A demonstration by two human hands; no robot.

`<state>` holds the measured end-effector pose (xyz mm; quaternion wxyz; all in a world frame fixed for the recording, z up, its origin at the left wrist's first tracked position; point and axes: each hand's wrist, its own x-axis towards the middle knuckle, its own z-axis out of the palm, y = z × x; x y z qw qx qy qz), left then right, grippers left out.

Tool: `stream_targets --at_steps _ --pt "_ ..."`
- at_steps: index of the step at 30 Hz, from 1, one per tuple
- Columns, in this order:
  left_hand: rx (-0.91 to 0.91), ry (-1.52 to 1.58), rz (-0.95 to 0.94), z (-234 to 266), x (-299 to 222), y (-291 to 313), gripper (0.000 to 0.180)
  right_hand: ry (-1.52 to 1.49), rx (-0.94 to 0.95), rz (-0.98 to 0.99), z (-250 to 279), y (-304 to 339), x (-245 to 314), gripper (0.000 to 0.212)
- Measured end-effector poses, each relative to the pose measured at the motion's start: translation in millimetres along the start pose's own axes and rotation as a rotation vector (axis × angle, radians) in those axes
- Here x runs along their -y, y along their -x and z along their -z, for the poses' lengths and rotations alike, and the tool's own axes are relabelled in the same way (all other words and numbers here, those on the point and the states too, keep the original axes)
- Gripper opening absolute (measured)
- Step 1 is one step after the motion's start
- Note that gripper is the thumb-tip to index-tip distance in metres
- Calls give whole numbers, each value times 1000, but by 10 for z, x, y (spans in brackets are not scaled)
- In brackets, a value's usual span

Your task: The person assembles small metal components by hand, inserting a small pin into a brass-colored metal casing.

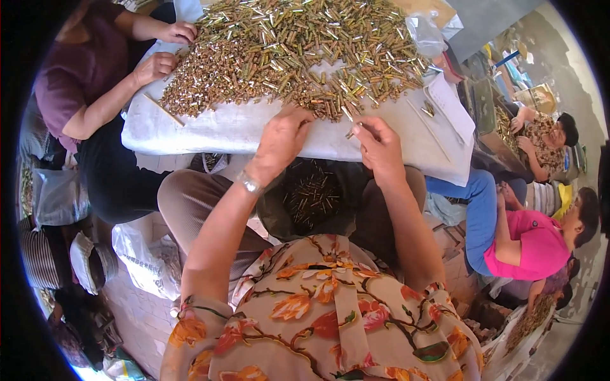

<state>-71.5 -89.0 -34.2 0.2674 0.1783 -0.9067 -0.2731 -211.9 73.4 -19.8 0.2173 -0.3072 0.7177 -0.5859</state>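
A wide heap of small gold-coloured metal tubes and rods (298,38) covers the white-sheeted table in front of me. At its left side lie much smaller nut-like metal pieces (197,82). My left hand (284,138) is at the heap's near edge, fingers pinched together; what they hold, if anything, is hidden. Just to the right, my right hand (380,145) is closed, thumb against fingers, on a small metal tube (350,133) whose end shows. Below both hands, between my knees, a dark bin (273,216) contains many loose slim metal pieces (311,193).
Thin sticks (164,109) lie on the table at left and right. A white paper pad (448,105) and a clear plastic bag (426,35) are at the right. A co-worker's hands (155,66) touch the heap's left side. Other people sit to the right.
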Motion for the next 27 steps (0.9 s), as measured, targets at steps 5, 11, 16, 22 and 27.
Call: stream_targets --at_steps 5,11,16,22,27 --pt "174 1172 609 18 -318 399 17 -501 89 -314 -11 448 339 21" --pt "77 1527 665 104 -650 578 19 -330 21 -97 -66 683 431 18" --pt "38 1480 601 139 -750 629 18 -168 -35 33 -92 743 452 16" --pt "-4 1425 551 142 -814 675 18 -172 -29 45 -126 789 450 15" --pt "-34 1307 483 127 -819 697 17 -217 -4 36 -137 821 405 18"
